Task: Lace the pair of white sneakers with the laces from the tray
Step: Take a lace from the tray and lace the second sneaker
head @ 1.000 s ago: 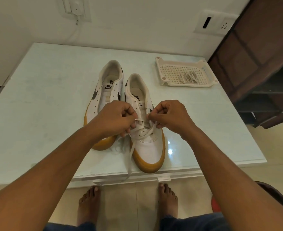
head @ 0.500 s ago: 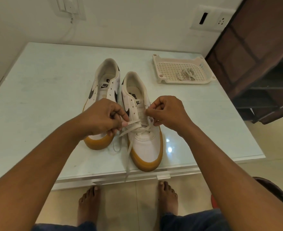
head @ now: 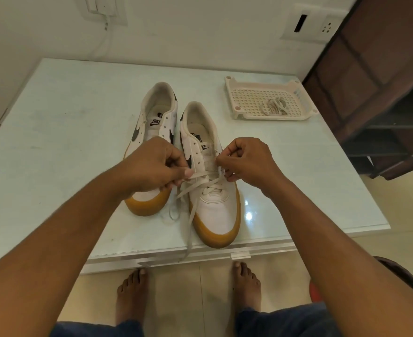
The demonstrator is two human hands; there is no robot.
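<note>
Two white sneakers with tan soles stand side by side on the table, toes toward me. The right sneaker (head: 215, 210) has a white lace (head: 200, 184) crossed through its lowest eyelets, with loose ends trailing over the table's front edge. My left hand (head: 152, 164) pinches one lace end at the shoe's left side. My right hand (head: 246, 161) pinches the lace at an eyelet on the shoe's right side. The left sneaker (head: 155, 113) has no lace and is partly hidden by my left hand. A second bundled lace (head: 274, 107) lies in the cream tray (head: 232, 93).
The pale glass-topped table (head: 67, 142) stands against a white wall. A dark brown wooden shelf unit (head: 383, 93) stands at the right. My bare feet are on the tiled floor below the table's front edge.
My left hand has drawn its lace end out to the left, away from the shoe. My right hand stays at the right eyelets. The camera has tilted slightly.
</note>
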